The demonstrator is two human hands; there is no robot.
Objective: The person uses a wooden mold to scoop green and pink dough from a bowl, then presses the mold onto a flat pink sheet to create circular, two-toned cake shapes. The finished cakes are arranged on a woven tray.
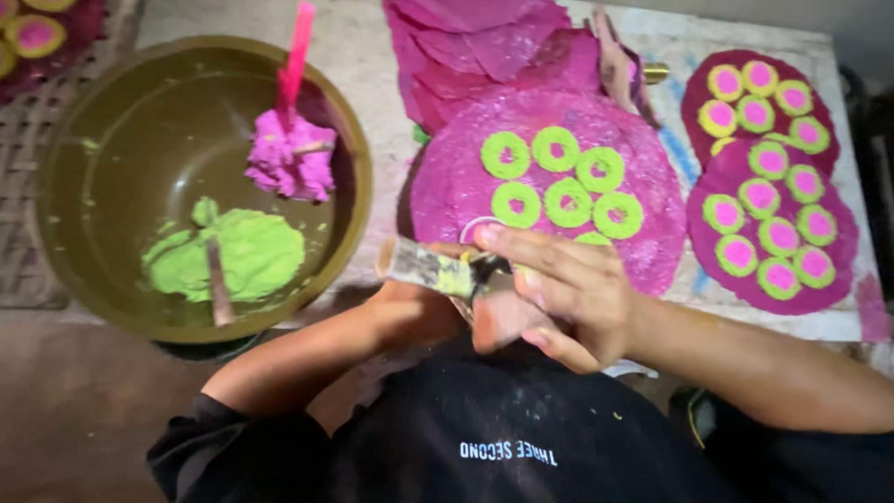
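Hands meet close to the person's chest, just below the front edge of the worn, paint-stained white table [372, 56]. The right hand [559, 293] lies over the left, fingers curled and closed on a short, paste-smeared tube-like tool [430, 268] that sticks out to the left of the fingers. The left hand [419, 312] sits beneath it, mostly hidden, and I cannot tell whether it grips the tool or only supports it. Just beyond the fingertips lies a round magenta disc bearing green paste rings [549, 186], seven or so rings clustered near its middle. Behind it is a pile of plain magenta sheets [484, 47]. To the right, well apart from the hands, lie two smaller magenta discs with green and yellow rings filled pink [768, 177], overlapping each other. On the left stands a wide olive-brown round bowl [112, 121] holding a lump of green paste [233, 256] with a stick in it and a lump of pink paste [293, 163] with a pink stick [296, 56] standing up.
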